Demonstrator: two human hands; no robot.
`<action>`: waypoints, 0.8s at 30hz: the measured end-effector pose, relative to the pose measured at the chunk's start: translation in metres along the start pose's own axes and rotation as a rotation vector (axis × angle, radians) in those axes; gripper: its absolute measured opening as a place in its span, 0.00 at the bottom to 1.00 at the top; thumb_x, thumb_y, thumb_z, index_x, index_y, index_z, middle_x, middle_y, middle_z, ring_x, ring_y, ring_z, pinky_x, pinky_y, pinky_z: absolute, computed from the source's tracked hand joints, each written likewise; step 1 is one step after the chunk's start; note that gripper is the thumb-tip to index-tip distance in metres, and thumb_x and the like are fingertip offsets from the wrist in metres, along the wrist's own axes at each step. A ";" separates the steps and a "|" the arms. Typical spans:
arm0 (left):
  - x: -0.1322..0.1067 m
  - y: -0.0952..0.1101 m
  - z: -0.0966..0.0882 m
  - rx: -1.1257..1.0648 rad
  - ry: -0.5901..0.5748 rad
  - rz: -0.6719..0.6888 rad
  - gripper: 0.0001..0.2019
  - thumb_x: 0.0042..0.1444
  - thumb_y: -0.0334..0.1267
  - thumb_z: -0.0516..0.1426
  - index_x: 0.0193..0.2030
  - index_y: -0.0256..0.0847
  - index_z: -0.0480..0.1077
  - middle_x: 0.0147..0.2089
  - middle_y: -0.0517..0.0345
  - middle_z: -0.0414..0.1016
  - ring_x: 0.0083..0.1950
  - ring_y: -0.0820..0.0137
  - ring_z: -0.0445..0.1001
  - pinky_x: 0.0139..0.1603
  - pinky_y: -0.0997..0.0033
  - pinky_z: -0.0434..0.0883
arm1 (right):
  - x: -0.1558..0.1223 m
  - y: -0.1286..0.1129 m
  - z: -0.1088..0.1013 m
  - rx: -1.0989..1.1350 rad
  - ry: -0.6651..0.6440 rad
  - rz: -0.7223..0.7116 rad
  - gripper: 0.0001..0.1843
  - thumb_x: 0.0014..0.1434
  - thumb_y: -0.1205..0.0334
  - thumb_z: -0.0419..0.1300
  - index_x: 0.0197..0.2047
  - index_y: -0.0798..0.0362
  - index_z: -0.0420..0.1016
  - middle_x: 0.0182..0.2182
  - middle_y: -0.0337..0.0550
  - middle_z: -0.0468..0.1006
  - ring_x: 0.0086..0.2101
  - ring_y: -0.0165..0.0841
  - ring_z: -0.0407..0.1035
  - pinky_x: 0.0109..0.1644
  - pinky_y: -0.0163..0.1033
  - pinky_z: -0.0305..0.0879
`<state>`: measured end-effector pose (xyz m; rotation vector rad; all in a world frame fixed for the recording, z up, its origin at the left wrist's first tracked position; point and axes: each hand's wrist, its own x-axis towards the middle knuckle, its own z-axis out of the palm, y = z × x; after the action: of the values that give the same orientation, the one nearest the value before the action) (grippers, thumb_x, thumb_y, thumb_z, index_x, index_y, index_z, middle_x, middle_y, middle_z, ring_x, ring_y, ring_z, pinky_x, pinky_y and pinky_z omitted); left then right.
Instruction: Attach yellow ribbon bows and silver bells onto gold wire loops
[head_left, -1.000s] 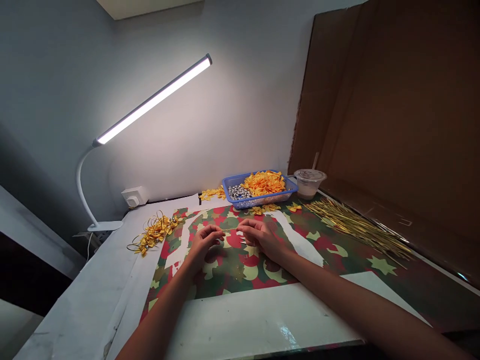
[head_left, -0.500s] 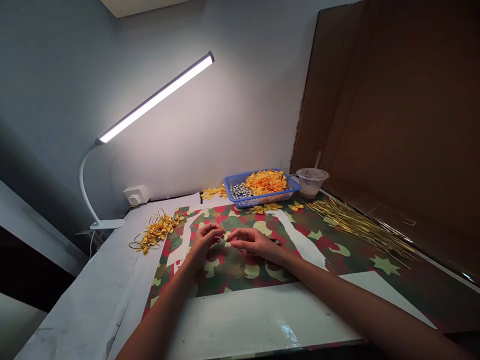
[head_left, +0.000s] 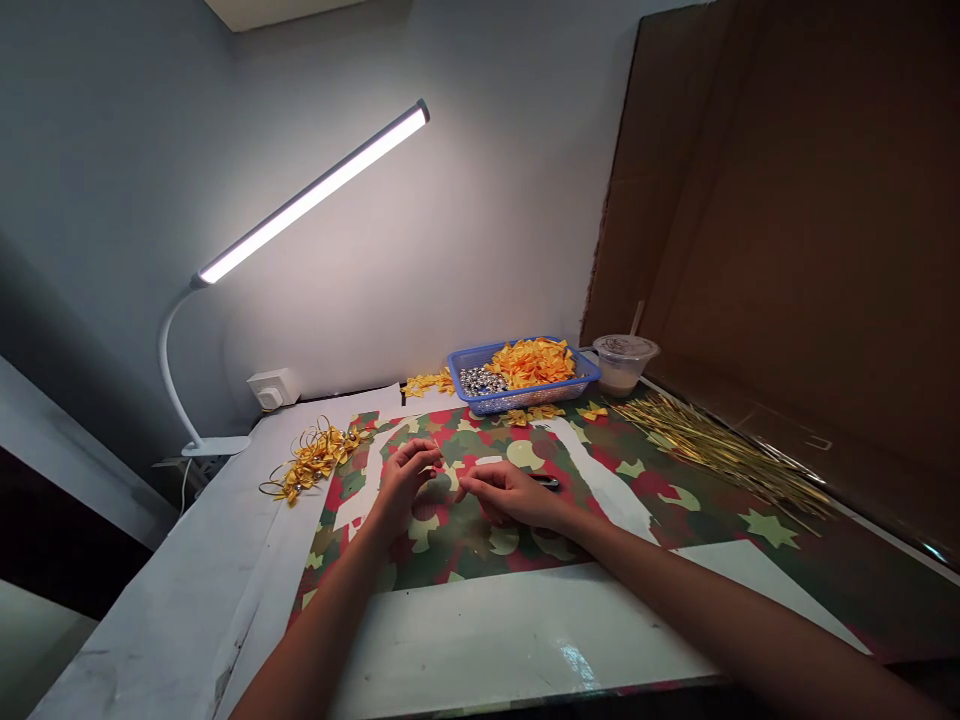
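While the left hand point(head_left: 405, 478) rests on the patterned sheet point(head_left: 465, 545) at the middle of the frame, its fingers point(head_left: 427, 460) are curled in narrow with the tips close together; whether they pinch anything is too small to tell. The right hand point(head_left: 510, 493) lies just to the right on the same sheet, its fingers point(head_left: 471, 486) stretched toward the left hand and kept close together, and I cannot tell if they grip something. A small dark tool point(head_left: 549, 482) lies on the sheet, showing just past the right hand. Above the hands a blue basket point(head_left: 525, 400) holds orange bows point(head_left: 534, 362) and silver beads point(head_left: 478, 381), with a plastic cup point(head_left: 624, 365) just to its right. A heap of gold bows point(head_left: 311, 462) sits at the left, gold strips point(head_left: 712, 448) lie at the right, and a lit lamp point(head_left: 315, 190) slants across the upper left.
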<state>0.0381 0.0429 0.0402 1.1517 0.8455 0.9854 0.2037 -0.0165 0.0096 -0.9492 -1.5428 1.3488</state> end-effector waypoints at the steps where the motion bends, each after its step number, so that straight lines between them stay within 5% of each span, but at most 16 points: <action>1: 0.000 0.000 0.000 -0.008 0.004 -0.001 0.08 0.36 0.37 0.65 0.23 0.38 0.71 0.23 0.65 0.69 0.25 0.78 0.67 0.28 0.80 0.64 | 0.000 0.000 0.000 -0.004 -0.001 -0.001 0.26 0.54 0.38 0.54 0.32 0.56 0.73 0.10 0.28 0.57 0.13 0.23 0.51 0.16 0.30 0.48; 17: -0.001 0.001 -0.001 -0.079 -0.071 -0.147 0.19 0.35 0.36 0.67 0.35 0.39 0.67 0.33 0.53 0.80 0.32 0.69 0.78 0.35 0.73 0.71 | 0.001 0.002 0.000 0.025 0.068 -0.003 0.26 0.53 0.36 0.53 0.30 0.54 0.68 0.11 0.27 0.59 0.12 0.23 0.52 0.16 0.31 0.50; 24: -0.004 0.003 0.002 -0.017 -0.108 -0.145 0.24 0.32 0.34 0.70 0.39 0.39 0.68 0.33 0.55 0.80 0.34 0.69 0.77 0.40 0.70 0.70 | 0.000 0.000 0.000 0.042 0.076 -0.010 0.25 0.53 0.37 0.54 0.29 0.53 0.66 0.11 0.27 0.58 0.13 0.23 0.51 0.16 0.31 0.50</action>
<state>0.0381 0.0386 0.0433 1.1027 0.8203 0.8030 0.2036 -0.0163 0.0097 -0.9556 -1.4548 1.3178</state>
